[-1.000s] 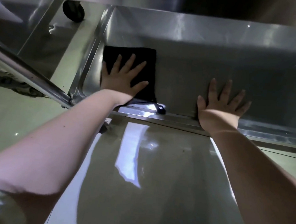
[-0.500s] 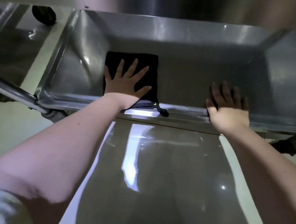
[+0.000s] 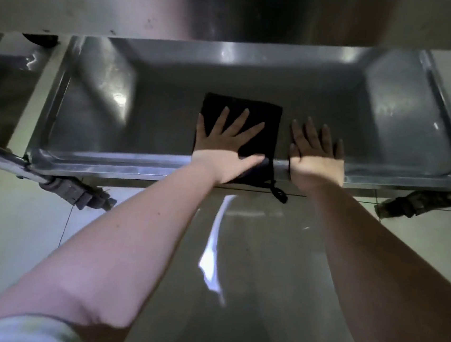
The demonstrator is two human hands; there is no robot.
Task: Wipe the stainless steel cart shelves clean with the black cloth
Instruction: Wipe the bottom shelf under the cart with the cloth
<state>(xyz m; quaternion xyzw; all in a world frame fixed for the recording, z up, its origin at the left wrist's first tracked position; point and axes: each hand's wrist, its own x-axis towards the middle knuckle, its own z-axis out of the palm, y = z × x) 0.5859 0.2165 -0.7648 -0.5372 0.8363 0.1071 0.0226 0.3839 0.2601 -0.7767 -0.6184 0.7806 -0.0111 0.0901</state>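
Looking down at the lower shelf (image 3: 140, 124) of the steel cart, right at its front lip. Pressing the black cloth (image 3: 268, 111) flat against the shelf floor with the left hand (image 3: 225, 148), palm down and fingers splayed wide. No clutching there, just bearing down on it. Lying about mid-shelf along the near edge, with the near hem draped over the lip and mostly hidden under the wrist. Dangling below the lip, a small hanging loop (image 3: 278, 192).

Just beside the cloth, across a thin strip of bare steel, planting the right hand (image 3: 316, 157) flat too, straight fingers on the metal, heel on the lip, holding nothing. Hard to read those fingertips in the shadow.

Overhead, cutting off the back of the lower shelf, the upper shelf (image 3: 234, 14), seen only as a scuffed band. Poking out under the front corners, two casters (image 3: 79, 194) (image 3: 414, 204), dark and blurry. Cut off at the left edge, a frame tube (image 3: 0, 154). Barely in at the bottom left corner, a pale sleeve (image 3: 19, 330). Glaring off the glossy floor (image 3: 264, 271), one streak of light.
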